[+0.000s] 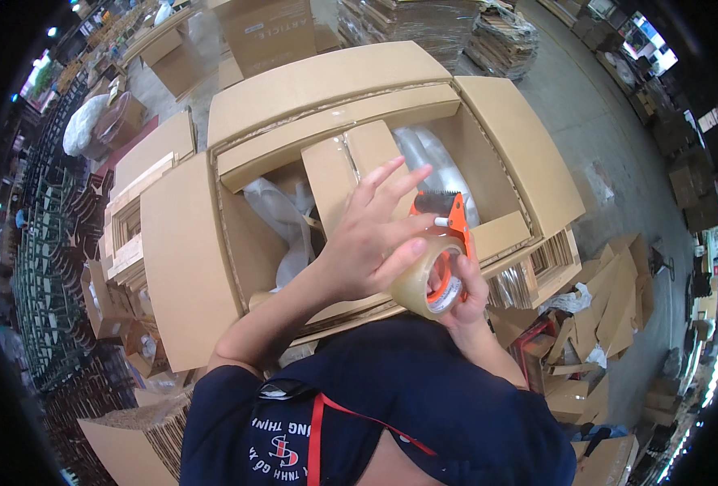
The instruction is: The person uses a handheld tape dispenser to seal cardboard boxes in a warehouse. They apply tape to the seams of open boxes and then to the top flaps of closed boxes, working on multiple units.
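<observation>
An orange tape dispenser (458,214) with a thick roll of clear tape (410,287) is held over the near side of a large open carton (187,251). My right hand (470,296) grips it, with fingers at the roll's core. My left hand (364,235) has its fingers spread and stretched out beside the dispenser. Its thumb and index finger lie at the roll and the white roller, though whether they press on them I cannot tell. Inside the carton sits a smaller brown box (332,172) with a taped seam, between pieces of translucent wrap (276,219). The carton's flaps are folded outward.
Flat wooden frames (125,231) and cardboard stand left of the carton, with more frames (555,257) at its right. Stacked cardboard (120,441) is at the lower left. Loose cardboard sheets (610,292) lie on the floor at right. Film-wrapped stacks (407,24) stand behind.
</observation>
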